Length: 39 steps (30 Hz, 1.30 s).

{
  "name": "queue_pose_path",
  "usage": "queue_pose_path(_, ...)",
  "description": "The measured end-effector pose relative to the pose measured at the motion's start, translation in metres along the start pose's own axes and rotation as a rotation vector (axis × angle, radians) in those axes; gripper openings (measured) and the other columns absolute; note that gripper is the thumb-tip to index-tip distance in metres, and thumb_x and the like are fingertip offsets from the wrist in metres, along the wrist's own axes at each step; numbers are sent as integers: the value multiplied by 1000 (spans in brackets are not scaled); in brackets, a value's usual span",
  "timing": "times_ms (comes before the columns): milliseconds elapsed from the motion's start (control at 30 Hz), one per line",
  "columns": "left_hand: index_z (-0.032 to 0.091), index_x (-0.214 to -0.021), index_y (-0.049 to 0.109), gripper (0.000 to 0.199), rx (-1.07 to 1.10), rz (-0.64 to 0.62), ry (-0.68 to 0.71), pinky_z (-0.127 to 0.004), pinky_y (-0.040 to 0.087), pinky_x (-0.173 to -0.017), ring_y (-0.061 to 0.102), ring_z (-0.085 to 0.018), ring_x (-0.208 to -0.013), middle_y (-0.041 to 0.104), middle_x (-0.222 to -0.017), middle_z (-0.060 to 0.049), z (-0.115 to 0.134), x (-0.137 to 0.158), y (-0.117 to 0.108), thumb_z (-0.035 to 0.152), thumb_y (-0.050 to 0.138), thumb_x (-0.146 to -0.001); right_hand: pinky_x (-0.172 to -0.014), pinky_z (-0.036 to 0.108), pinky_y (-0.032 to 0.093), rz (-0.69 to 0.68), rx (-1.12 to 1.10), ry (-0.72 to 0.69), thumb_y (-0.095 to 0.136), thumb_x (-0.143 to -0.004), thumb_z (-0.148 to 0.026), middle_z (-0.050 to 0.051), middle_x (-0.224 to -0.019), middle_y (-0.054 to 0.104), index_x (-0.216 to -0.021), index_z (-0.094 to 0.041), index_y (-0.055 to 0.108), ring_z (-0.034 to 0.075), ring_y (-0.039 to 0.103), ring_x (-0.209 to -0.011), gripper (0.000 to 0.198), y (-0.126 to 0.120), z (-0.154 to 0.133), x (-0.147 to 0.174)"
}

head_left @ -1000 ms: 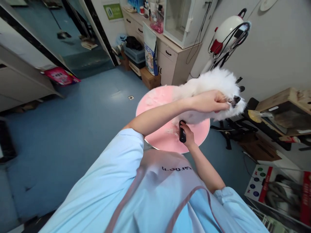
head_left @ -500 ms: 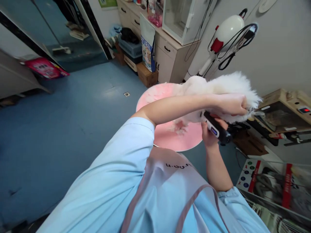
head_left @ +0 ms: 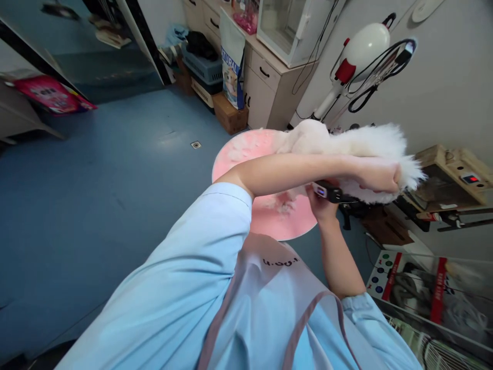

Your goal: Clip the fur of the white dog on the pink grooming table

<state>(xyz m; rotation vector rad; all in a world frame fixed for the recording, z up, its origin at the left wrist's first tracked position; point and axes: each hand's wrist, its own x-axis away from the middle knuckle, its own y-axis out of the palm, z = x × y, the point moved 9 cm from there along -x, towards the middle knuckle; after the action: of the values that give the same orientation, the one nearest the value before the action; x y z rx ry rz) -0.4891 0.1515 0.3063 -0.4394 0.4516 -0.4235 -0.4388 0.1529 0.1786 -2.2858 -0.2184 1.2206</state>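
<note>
A white dog [head_left: 308, 134] stands at the right side of a round pink table [head_left: 296, 226]; its body looks short-haired, while its end at the far right is long and fluffy. My left arm reaches across in front of it. My left hand [head_left: 379, 174] is closed on the long fur there, the fingertips buried. Lower down, my right hand [head_left: 323, 205] grips a black electric hair clipper [head_left: 327, 191] with a small lit display. The clipper lies just under my left forearm, against the dog's near side; its blade is hidden. Loose white fur [head_left: 285, 205] lies on the table.
A dryer [head_left: 365, 51] on a stand with hanging cables rises behind the dog. Cabinets [head_left: 265, 85], a feed bag [head_left: 231, 77] and a pet carrier [head_left: 204, 64] line the back. A wooden-framed box [head_left: 442, 177] and a clear bin [head_left: 423, 303] stand at the right.
My right hand has moved the clipper slightly left and up and turned it flatter, partly beneath my left forearm. My left hand, with the fluffy fur, has shifted a little to the right.
</note>
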Motion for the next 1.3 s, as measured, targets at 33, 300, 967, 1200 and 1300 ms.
queue_pose_path(33,16,-41,46,39,-13,-16,9,-30,29,-51,33,-9,-43,38,-42,2,-1,-2,2,0,54,-76,-77,42,61,-86,12,26,69,-86,-47,9,-93,72,-104,-21,59,26,73,-85,34,16,3,1)
queue_pose_path(300,18,-40,43,43,38,-5,31,-33,27,-50,32,-10,-43,40,-42,1,-5,3,-1,0,56,-77,-77,42,64,-244,1,-67,71,-85,-43,9,-107,75,-111,-26,58,28,76,-95,34,7,-15,24)
queue_pose_path(967,16,-43,49,38,251,-23,57,-30,28,-45,35,-8,-41,47,-43,1,-6,31,-15,4,60,-77,-71,35,66,-336,81,-236,67,-89,-42,7,-114,77,-106,-27,61,23,78,-94,23,17,-10,35)
queue_pose_path(1200,17,-48,49,31,191,-37,95,-28,25,-49,35,-8,-45,45,-47,2,-1,41,-18,14,54,-79,-84,43,65,-141,-4,-211,76,-83,-41,9,-114,76,-111,-26,59,27,76,-102,36,-25,-18,27)
queue_pose_path(1300,17,-48,48,31,132,-36,104,-29,24,-51,30,-8,-46,41,-47,3,3,40,-18,13,52,-78,-82,42,66,-303,42,-178,71,-88,-40,8,-118,76,-114,-28,59,27,76,-103,32,-16,-27,19)
